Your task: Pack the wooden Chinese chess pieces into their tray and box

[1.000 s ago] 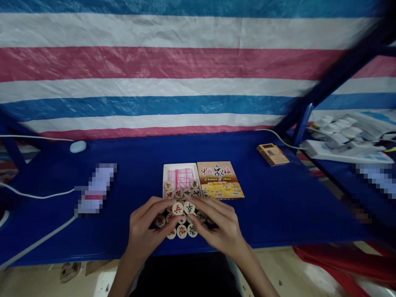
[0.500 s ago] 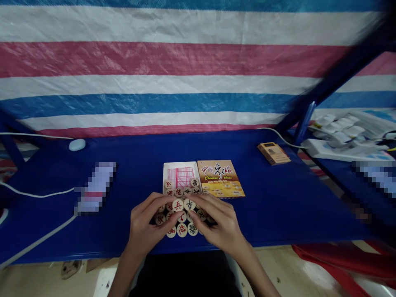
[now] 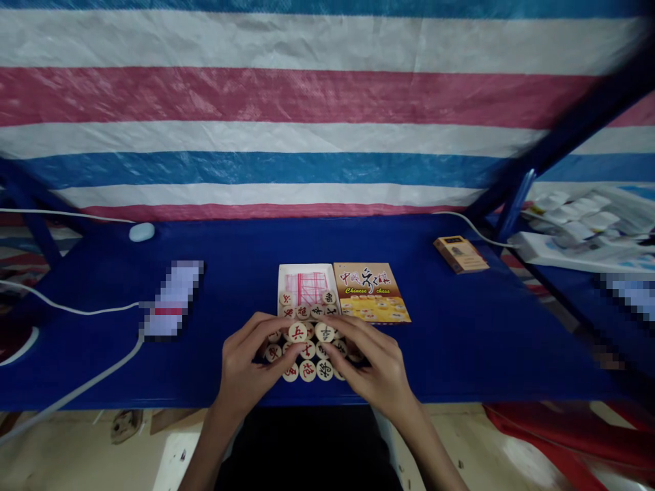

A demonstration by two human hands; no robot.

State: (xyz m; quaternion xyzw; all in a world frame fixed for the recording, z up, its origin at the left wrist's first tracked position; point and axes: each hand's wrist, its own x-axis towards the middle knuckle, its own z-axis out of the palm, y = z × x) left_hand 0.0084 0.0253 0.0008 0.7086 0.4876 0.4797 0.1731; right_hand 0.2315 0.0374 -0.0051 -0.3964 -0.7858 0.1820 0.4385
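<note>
Between the thumb and fingers of my left hand (image 3: 258, 358) is a Chinese chess piece with a red character (image 3: 297, 332). My right hand (image 3: 371, 361) pinches a chess piece with a black character (image 3: 325, 332). A narrow gap separates the two pieces. Under and around my fingers, several more round pieces (image 3: 308, 370) lie in rows on the blue table (image 3: 460, 341); my hands partly cover them. Just beyond stands the open white box (image 3: 281, 273), with pieces along its near part and a folded red-lined sheet (image 3: 307, 285) showing. Its printed lid (image 3: 372, 292) lies against its right side.
A small brown carton (image 3: 460, 255) sits at the back right, near a white power strip (image 3: 557, 251) with plugs. On the left are a blurred-out phone (image 3: 174, 300), white cables (image 3: 86, 382) and a pale rounded case (image 3: 142, 232). A striped sheet (image 3: 286, 95) hangs behind.
The two held pieces have moved slightly apart, my right hand shifting right with the black one. The whole view has shifted a little, so the table's things appear farther right.
</note>
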